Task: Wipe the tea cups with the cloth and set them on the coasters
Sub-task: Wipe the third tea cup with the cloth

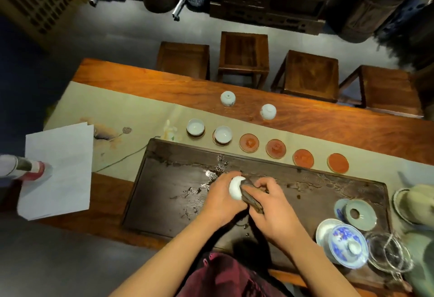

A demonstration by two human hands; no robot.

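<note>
My left hand (222,199) grips a small white tea cup (235,187) over the dark wet tea tray (164,191). My right hand (270,205) presses a dark brown cloth (252,199) against the cup's mouth. Two white cups (195,126) (223,134) stand upright on the two leftmost coasters. Several bare red coasters (249,142) run in a row to the right on the pale runner. Two more cups (227,98) (268,111) rest upside down farther back on the wooden table.
A blue-and-white lidded gaiwan (347,246), a celadon lid (360,213) and a glass pitcher (388,254) crowd the tray's right end. White paper sheets (58,169) lie at the left. Several wooden stools (244,54) stand beyond the table's far edge.
</note>
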